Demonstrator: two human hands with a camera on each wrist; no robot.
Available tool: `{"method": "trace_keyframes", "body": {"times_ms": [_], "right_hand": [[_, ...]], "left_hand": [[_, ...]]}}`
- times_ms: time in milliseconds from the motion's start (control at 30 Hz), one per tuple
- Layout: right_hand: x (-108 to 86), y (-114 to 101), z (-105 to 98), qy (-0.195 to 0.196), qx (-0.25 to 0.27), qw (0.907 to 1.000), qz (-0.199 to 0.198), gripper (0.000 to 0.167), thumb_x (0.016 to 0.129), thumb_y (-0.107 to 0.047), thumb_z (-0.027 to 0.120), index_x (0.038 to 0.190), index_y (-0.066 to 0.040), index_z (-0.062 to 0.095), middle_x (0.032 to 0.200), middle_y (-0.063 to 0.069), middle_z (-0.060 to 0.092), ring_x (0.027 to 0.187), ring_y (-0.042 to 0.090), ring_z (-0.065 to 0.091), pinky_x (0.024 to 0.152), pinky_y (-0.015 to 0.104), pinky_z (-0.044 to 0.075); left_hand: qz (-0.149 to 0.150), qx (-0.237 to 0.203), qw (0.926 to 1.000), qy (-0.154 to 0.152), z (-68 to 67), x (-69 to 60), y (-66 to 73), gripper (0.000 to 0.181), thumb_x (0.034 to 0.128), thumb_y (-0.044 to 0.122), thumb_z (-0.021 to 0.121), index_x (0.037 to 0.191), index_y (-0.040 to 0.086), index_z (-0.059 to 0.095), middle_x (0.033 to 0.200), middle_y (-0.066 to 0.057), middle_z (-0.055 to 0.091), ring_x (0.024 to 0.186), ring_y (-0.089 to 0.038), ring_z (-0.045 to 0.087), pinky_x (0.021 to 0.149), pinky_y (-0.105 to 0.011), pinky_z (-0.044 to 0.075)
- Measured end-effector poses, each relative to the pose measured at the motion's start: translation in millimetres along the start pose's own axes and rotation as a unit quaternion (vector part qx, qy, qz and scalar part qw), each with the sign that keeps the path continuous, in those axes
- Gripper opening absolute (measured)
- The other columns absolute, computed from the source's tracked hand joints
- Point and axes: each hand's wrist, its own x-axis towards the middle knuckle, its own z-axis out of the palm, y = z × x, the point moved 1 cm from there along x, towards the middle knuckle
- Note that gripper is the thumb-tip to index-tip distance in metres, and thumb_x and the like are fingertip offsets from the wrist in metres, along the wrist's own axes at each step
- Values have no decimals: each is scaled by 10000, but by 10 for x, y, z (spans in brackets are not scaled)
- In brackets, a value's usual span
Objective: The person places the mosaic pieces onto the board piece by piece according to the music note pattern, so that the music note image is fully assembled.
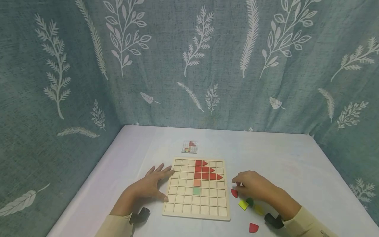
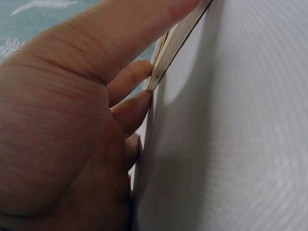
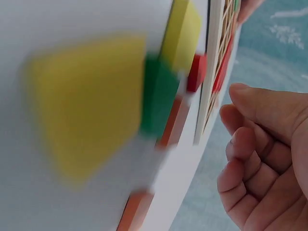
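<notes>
A square wooden grid board lies on the table, holding red squares and triangles, an orange square and a green square. My left hand spreads at its left side; in the left wrist view, fingers and thumb touch the board's edge. My right hand hovers right of the board with fingers loosely curled and nothing visible in them. Close beneath it lie a red quarter-round piece, a yellow square, a green piece and another yellow piece.
A small pattern card lies behind the board. Another red quarter-round piece sits near the front. Orange-brown pieces show in the right wrist view. Leaf-patterned cloth hangs at the back and sides of the white table.
</notes>
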Motion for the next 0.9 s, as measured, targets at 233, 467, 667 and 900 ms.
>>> {"method": "trace_keyframes", "body": {"times_ms": [233,467,667,900], "right_hand": [[-137,246,-131,228,-361,9991,-79,214,823,-156,771,1034,-148,740,830,-174,595,757,49,530,689,285,522],[-245,423,-188,187,-310,9991,215,216,795,-126,787,1003,-168,746,878,-154,610,817,68,565,776,343,539],[-298,522,-184,-31,27,9991,428,276,779,-2,754,993,-175,748,946,-118,639,873,117,599,821,393,552],[-292,574,-124,-190,156,9974,673,291,759,3,779,982,-181,746,967,-104,666,926,142,609,877,439,536]], "left_hand": [[-2,32,10000,58,-8,-5,17,1149,520,632,827,1496,190,410,1585,-55,258,1472,-341,16,1144,-558,-69],[40,56,9999,73,-4,-3,-11,1155,525,648,817,1500,188,403,1586,-54,255,1473,-338,15,1144,-558,-67],[89,67,9999,52,6,10,-36,1156,536,662,806,1507,191,390,1589,-45,248,1474,-326,16,1147,-547,-64],[90,43,9999,42,19,17,-46,1150,531,658,806,1504,203,395,1587,-39,253,1475,-325,17,1147,-546,-66]]}}
